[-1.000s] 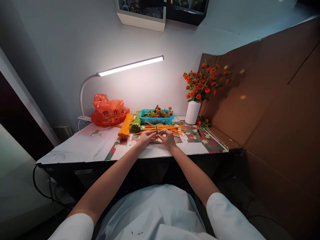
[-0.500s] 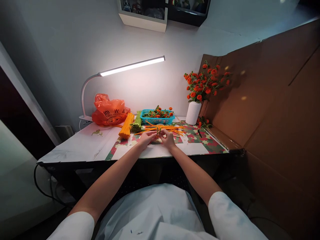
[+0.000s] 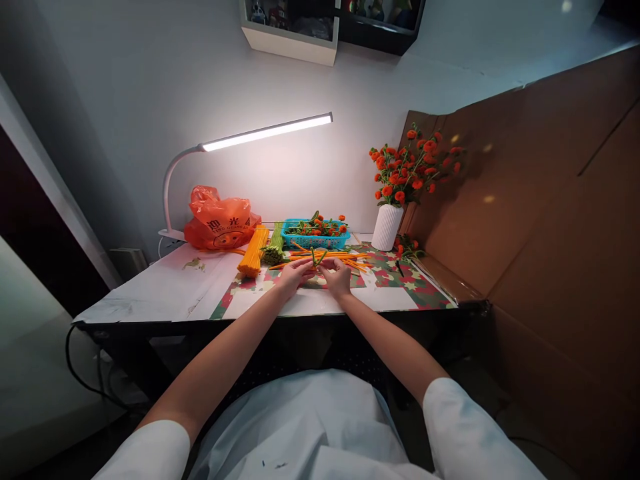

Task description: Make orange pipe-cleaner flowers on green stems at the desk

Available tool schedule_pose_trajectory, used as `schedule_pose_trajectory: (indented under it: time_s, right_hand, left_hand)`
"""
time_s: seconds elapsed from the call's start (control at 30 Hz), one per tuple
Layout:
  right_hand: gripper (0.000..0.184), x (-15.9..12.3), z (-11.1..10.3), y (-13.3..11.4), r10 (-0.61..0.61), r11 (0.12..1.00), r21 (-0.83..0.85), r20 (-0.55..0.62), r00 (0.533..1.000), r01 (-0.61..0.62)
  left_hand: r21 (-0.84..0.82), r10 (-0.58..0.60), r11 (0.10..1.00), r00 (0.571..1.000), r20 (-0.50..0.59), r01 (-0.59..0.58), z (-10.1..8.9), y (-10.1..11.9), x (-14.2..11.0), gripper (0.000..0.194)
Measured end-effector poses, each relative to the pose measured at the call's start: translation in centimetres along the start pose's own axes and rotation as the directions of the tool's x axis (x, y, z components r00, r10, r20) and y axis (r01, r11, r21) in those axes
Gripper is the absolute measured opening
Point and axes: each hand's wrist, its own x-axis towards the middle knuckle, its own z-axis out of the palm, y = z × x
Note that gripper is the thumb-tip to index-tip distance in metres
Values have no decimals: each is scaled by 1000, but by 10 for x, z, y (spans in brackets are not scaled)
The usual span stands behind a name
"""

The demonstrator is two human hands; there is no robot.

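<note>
Between my two hands, just above the front middle of the table, is a green pipe cleaner (image 3: 321, 257) bent so that two ends stand up in a V. My left hand (image 3: 297, 275) pinches it from the left, and my right hand (image 3: 335, 275) pinches it from the right; their fingertips nearly meet. Several loose orange pipe cleaners (image 3: 350, 256) lie just beyond my fingers. A thick orange pipe cleaner bundle (image 3: 255, 252) and a green pipe cleaner bundle (image 3: 275, 245) lie to the left of my hands.
A blue basket (image 3: 315, 242) with orange flowers stands behind the loose stems. To the right is a white ribbed vase (image 3: 387, 228) of orange flowers, by a cardboard sheet (image 3: 540, 193). A red plastic bag (image 3: 220, 220) sits at the left under a lit lamp (image 3: 267, 133).
The green pipe cleaner's ends now rise higher and spread wider apart between my fingers. Both hands stay almost in the same place.
</note>
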Motion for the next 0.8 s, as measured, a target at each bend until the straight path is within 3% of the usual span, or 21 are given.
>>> schedule_pose_trajectory:
  time_s: [0.17, 0.33, 0.57, 0.8]
  right_hand:
    - [17, -1, -2, -5, -154, 985, -67, 55, 987, 157]
    - [20, -3, -1, -8, -285, 917, -248, 141, 948, 312]
    - [19, -2, 1, -4, -280, 852, -406, 177, 943, 329]
    - [18, -2, 0, -6, -270, 870, -369, 199, 942, 327]
  left_hand:
    - [56, 25, 998, 998, 50, -28, -3, -5, 3, 37]
    - [51, 67, 996, 995, 79, -71, -5, -9, 5, 38]
    - [74, 105, 991, 990, 90, -112, -3, -9, 3, 41]
    - [85, 80, 993, 995, 67, -85, -1, -5, 1, 33]
